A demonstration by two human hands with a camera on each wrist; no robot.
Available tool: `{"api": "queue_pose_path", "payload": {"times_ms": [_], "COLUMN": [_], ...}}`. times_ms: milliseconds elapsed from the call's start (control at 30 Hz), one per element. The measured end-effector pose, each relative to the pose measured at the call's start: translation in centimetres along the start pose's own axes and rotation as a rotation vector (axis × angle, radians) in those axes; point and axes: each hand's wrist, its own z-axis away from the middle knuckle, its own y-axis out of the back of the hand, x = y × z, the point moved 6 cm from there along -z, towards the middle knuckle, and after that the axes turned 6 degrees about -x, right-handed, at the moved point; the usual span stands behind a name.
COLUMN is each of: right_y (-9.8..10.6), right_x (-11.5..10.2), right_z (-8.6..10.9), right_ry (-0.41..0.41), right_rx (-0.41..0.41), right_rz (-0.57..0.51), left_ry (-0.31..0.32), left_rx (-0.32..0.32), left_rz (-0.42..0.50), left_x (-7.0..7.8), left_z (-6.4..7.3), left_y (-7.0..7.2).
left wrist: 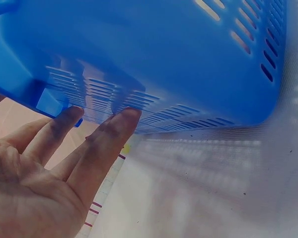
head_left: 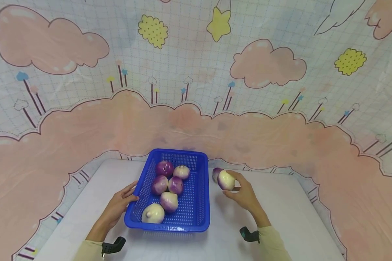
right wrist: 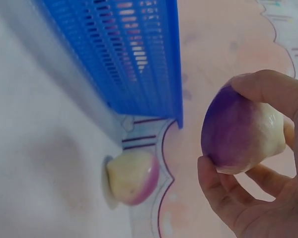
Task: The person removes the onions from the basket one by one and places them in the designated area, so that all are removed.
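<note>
A blue plastic basket [head_left: 193, 203] stands on the white table with several purple-and-white turnips [head_left: 168, 201] in its left half. My left hand [head_left: 119, 204] holds the basket's left side, thumb at the rim. In the left wrist view its fingers [left wrist: 107, 146] lie against the slotted outer wall. Right of the basket, my right hand [head_left: 243, 192] grips another turnip [head_left: 226, 180] between thumb and fingers, raised above the table in the right wrist view. Behind this held one, a loose turnip [head_left: 216, 174] lies on the tabletop, near the basket's right wall.
The white table [head_left: 281, 217] extends to both sides of the basket. A cloth [head_left: 264, 134] printed with pink clouds and stars hangs behind and around it. Dark camera mounts [head_left: 249, 234] sit at both wrists.
</note>
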Motion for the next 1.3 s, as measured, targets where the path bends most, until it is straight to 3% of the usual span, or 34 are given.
{"api": "queue_pose_path", "payload": {"times_ms": [100, 167, 400, 600, 1000, 1300], "right_y": [0.7, 1.0, 1.5, 2.1, 2.8, 2.5], "right_x": [-0.9, -0.4, 3.3, 5.5, 7.8, 10.5], "right_z": [0.4, 0.5, 0.3, 0.2, -0.9, -1.8], "right_ry": [-0.033, -0.057, -0.075, -0.146, -0.272, -0.418], "right_rx": [0.010, 0.013, 0.050, 0.078, 0.084, 0.077], "right_rz": [0.003, 0.002, -0.008, 0.009, 0.139, 0.068], "left_ry": [-0.001, 0.003, 0.014, 0.013, 0.014, 0.019], "left_rx": [-0.001, 0.001, 0.003, -0.004, -0.003, -0.003], "left_rz": [0.000, 0.004, 0.002, -0.001, -0.004, -0.007], "left_x": [0.0, -0.1, -0.3, -0.1, 0.1, 0.4], "left_z": [0.0, 0.1, -0.1, 0.0, 0.1, 0.3], "left_y": [0.0, 0.0, 0.0, -0.1, 0.0, 0.0]}}
